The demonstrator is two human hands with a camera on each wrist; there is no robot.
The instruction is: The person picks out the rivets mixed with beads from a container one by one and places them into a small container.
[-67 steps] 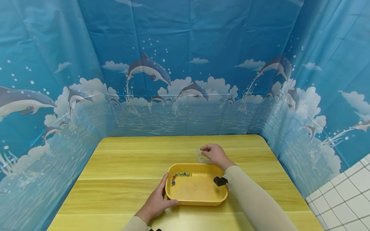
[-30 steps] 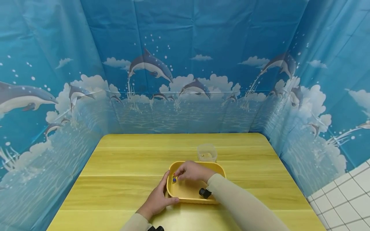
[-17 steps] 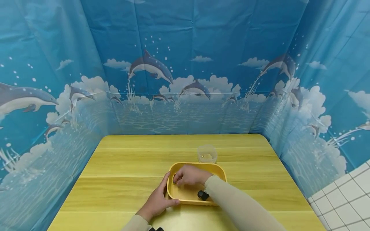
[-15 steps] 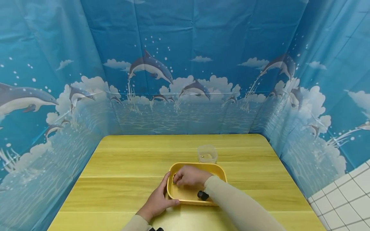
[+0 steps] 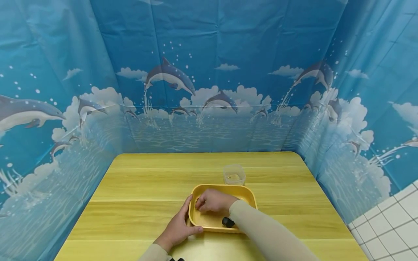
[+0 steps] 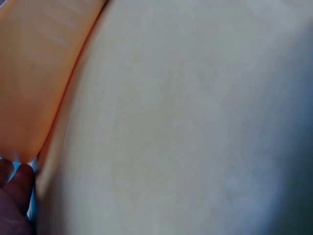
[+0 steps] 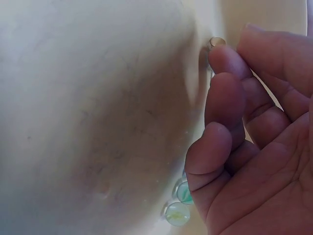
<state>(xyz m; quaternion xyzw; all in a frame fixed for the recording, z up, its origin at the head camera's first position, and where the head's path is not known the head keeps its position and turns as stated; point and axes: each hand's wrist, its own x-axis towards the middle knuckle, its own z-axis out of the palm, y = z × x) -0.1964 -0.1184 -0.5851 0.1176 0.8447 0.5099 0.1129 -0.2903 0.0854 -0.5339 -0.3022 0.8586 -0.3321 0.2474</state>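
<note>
My left hand grips the near-left corner of a yellow plastic basin, thumb at the front wall and fingers along the left side. In the left wrist view only a few of its fingertips show beside the orange-looking basin wall. Inside the basin, my right hand is down at the left end, fingers curled, a glass marble at the tips of its thumb and forefinger. Two greenish marbles, one of them a clear-green marble, lie along the wall below its fingers. The hand hides most of the marble row.
Behind the basin stands a small clear plastic box with a small gold-coloured piece in it. Everything rests on a yellow wood-grain table. A blue dolphin curtain hangs around its back and sides.
My right hand has come from the clear box into the basin and over to the left end, then edged slightly toward the front. The left hand has kept its hold on the basin.
</note>
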